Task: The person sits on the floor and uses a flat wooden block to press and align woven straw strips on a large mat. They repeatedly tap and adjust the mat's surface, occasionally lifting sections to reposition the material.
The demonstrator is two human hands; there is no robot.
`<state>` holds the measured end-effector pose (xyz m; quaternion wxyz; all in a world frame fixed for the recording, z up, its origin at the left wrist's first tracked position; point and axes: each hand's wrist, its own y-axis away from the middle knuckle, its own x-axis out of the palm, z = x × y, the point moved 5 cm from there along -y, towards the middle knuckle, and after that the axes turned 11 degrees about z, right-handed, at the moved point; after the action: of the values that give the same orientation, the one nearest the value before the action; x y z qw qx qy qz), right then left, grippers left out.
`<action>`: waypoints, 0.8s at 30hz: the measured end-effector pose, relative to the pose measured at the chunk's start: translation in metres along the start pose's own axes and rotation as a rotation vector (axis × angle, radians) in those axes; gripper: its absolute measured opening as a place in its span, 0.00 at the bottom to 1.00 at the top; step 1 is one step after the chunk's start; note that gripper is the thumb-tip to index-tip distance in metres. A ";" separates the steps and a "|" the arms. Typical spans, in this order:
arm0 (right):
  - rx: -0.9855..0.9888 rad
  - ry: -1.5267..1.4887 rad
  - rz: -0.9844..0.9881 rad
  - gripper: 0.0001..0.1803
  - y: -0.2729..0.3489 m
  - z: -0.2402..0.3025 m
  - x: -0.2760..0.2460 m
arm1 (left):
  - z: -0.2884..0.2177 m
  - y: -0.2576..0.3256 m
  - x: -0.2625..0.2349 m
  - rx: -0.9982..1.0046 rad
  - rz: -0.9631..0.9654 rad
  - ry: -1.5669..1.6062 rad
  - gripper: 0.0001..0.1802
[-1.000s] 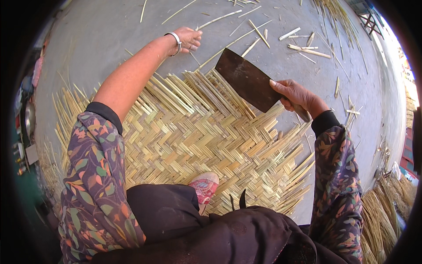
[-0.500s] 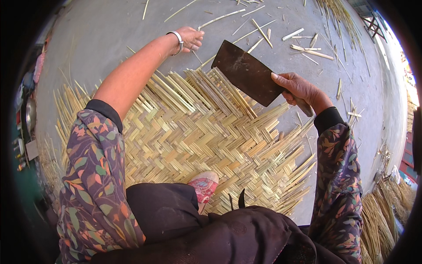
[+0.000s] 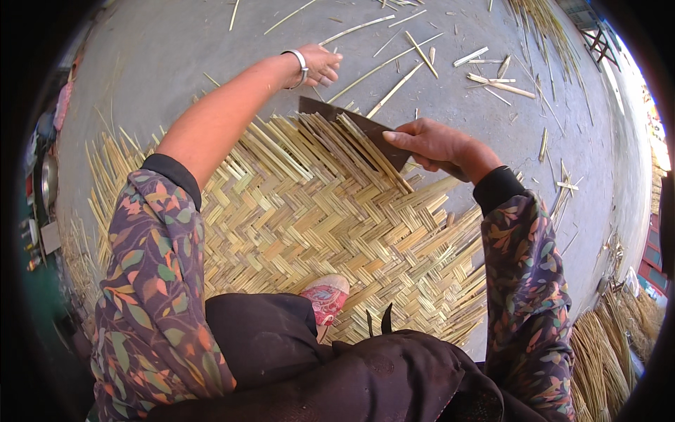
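A woven mat of flat, straw-coloured split strips (image 3: 295, 218) lies on the floor before me, its strip ends loose along the far edge. My right hand (image 3: 439, 146) grips the handle of a broad, dark cleaver (image 3: 388, 149). The tilted blade lies at the mat's far edge, partly hidden by the strip ends. My left hand (image 3: 320, 65), with a silver bracelet (image 3: 302, 69) at the wrist, hovers above the floor beyond that edge. Its fingers are loosely stretched, and I see nothing clearly held in them.
Several cut strip pieces (image 3: 503, 84) lie scattered over the grey floor (image 3: 176, 49). A bundle of long stalks (image 3: 545, 32) rests at the far right, another stalk bundle (image 3: 605, 352) at the near right. My patterned shoe (image 3: 327, 295) stands on the mat.
The cleaver has moved left and down to the strip ends, its blade turned more edge-on. My left hand has shifted slightly right, its fingers looser.
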<state>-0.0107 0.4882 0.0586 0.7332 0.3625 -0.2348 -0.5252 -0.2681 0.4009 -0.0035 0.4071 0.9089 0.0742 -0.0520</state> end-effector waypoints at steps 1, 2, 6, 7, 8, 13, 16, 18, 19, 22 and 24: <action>-0.025 0.064 0.021 0.29 -0.004 0.008 0.005 | -0.003 -0.004 0.006 0.010 0.025 0.004 0.25; -0.032 0.100 -0.007 0.29 -0.007 0.014 0.009 | -0.006 -0.009 0.012 -0.001 0.049 -0.054 0.24; -0.110 0.390 -0.137 0.29 -0.008 0.033 0.031 | -0.008 -0.024 0.040 -0.026 0.037 -0.326 0.20; -0.140 0.481 -0.191 0.29 -0.005 0.037 0.038 | -0.005 -0.026 0.049 -0.054 0.048 -0.391 0.19; -0.136 0.571 -0.241 0.30 -0.002 0.039 0.045 | -0.002 -0.028 0.055 -0.089 0.058 -0.451 0.19; -0.107 0.751 -0.327 0.26 0.013 0.043 0.078 | -0.001 -0.020 0.079 -0.103 0.035 -0.719 0.18; -0.105 0.796 -0.355 0.25 0.015 0.043 0.086 | -0.003 -0.009 0.095 -0.117 0.129 -0.571 0.17; -0.134 0.817 -0.383 0.24 0.014 0.043 0.090 | -0.012 -0.001 0.105 0.024 0.059 -0.728 0.20; -0.132 0.825 -0.397 0.23 0.014 0.041 0.091 | -0.017 0.002 0.109 0.052 -0.013 -0.860 0.21; -0.148 0.810 -0.424 0.22 0.013 0.038 0.094 | -0.019 0.002 0.121 0.018 -0.072 -0.954 0.22; -0.163 0.810 -0.447 0.22 0.013 0.037 0.096 | -0.017 -0.001 0.126 -0.021 -0.071 -0.914 0.22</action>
<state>0.0026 0.3896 0.0881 0.6610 0.5211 0.1963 -0.5031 -0.1441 0.4263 -0.0127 0.4054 0.7853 -0.0811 -0.4608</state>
